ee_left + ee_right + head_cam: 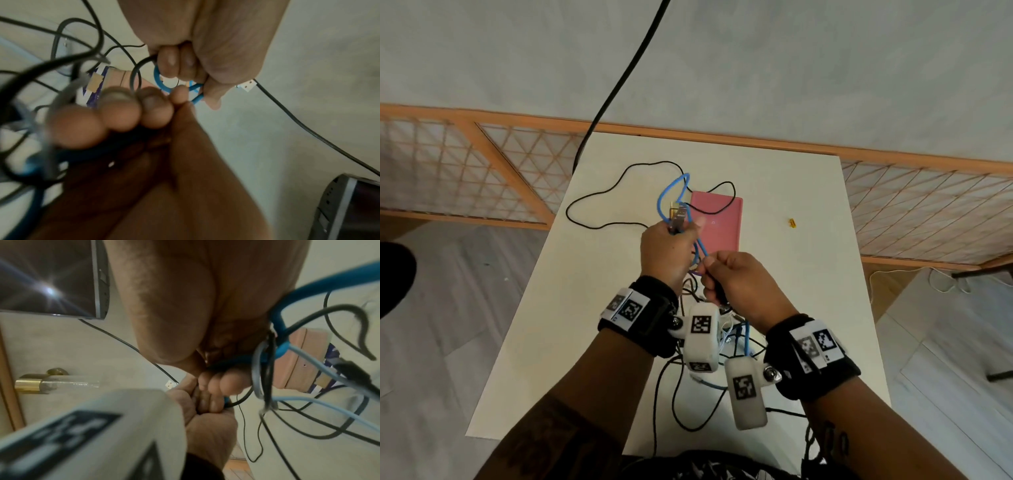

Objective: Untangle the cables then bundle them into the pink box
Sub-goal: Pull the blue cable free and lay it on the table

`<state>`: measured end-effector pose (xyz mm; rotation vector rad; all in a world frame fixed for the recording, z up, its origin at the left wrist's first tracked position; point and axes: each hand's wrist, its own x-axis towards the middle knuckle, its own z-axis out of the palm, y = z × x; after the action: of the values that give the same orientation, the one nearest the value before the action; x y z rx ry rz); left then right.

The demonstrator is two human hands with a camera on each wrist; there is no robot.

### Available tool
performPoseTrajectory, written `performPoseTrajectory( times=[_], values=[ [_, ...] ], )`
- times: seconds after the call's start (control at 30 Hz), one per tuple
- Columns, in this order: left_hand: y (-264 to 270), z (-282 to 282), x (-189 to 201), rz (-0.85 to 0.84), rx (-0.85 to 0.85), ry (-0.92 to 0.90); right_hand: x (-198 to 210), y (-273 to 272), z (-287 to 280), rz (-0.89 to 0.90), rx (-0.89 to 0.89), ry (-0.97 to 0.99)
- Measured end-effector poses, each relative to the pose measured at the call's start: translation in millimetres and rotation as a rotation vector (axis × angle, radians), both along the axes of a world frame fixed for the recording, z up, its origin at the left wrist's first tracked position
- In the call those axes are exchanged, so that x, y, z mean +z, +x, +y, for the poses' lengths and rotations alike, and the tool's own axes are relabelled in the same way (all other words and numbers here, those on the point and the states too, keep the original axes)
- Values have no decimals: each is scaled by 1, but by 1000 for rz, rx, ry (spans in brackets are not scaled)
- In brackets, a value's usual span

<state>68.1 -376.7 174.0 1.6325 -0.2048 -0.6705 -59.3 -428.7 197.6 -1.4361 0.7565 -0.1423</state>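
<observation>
Both hands are raised over the white table [808, 274]. My left hand [671, 246] grips a looped blue cable [664, 192] together with plug ends that stick up from the fist. Close beside it, my right hand [739, 277] pinches the same blue cable lower down along with a black cable. The right wrist view shows blue cable [308, 285], grey and black strands crossing my curled right fingers [226, 381]. Behind the hands, the pink box [722, 219] lies flat and closed. A thin black cable [599, 198] snakes across the table and over the box. A tangle of cables [698, 387] hangs beneath my wrists.
A small yellow piece [792, 223] lies on the table right of the box. A thick black cord [626, 75] hangs down from above at the table's far left corner. A wooden lattice rail [482, 171] runs behind the table. A dark monitor [349, 211] stands nearby.
</observation>
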Motion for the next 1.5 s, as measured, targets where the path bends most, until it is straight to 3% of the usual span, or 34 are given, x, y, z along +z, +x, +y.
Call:
performPoseTrajectory(
  times=[0.13,0.23,0.33,0.4,0.53,0.67,0.73,0.83,0.87,0.93,1.0,1.07,1.13,1.23,1.33,1.4,1.5],
  values=[
    [46,0,10,89,221,18,-8,-19,16,83,76,68],
    [58,5,15,174,-30,-11,-17,-24,22,56,41,-5],
    [21,18,10,266,-355,84,-16,-15,14,26,-87,-35],
    [-2,24,4,235,-463,60,-12,-9,9,16,-130,-55],
    [-14,19,-7,29,-327,86,-12,-5,13,13,-147,16],
    [13,5,-1,2,-110,88,-14,-9,24,40,-99,114],
    [19,5,0,79,-159,50,-15,-10,25,23,-102,98],
    [4,15,-6,118,-470,60,-16,-8,20,7,-162,63],
    [1,14,-8,87,-462,65,-16,-8,18,7,-166,58],
    [6,8,-10,40,-232,82,-15,-7,18,14,-148,61],
    [14,5,-11,146,-86,29,-15,-7,18,22,-138,73],
    [10,11,-10,215,-274,-9,-14,-7,16,9,-159,72],
    [1,16,-11,127,-413,34,-15,-8,15,1,-163,58],
    [-5,10,-15,99,-204,40,-12,-4,13,-4,-135,66],
    [-15,12,-17,197,-305,0,-7,-4,12,-12,-117,41],
    [-12,15,-18,149,-354,32,-11,-7,13,7,-113,46],
    [3,10,-19,8,-207,86,-16,-9,15,26,-91,55]
  ],
)
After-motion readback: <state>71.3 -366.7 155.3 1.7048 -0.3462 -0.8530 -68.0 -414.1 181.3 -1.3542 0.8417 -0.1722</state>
